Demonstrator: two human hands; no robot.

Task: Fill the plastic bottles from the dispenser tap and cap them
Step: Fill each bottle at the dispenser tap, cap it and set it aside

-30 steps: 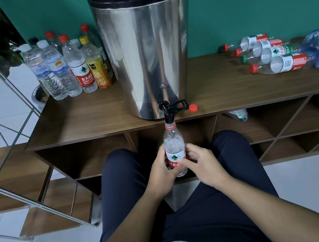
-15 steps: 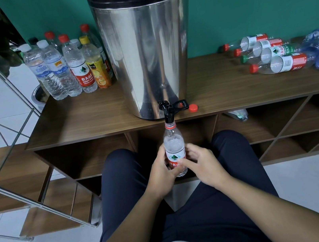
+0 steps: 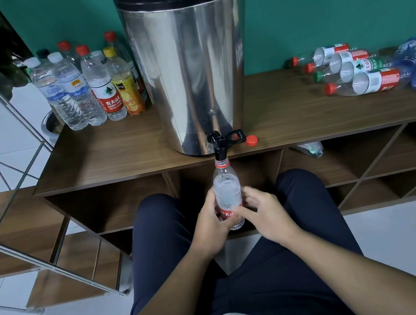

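bottle [image 3: 227,192] sits under the dispenser tap [image 3: 219,144], roughly half full, gripped by left hand [image 3: 212,224] and right hand [image 3: 262,214]. red cap [image 3: 251,140] waits on surface [image 3: 118,149]. upright bottles [image 3: 87,89] look done, lying bottles [image 3: 356,68] remain.

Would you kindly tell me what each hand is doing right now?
Left hand: holding the bottle under the tap.
Right hand: holding the same bottle.
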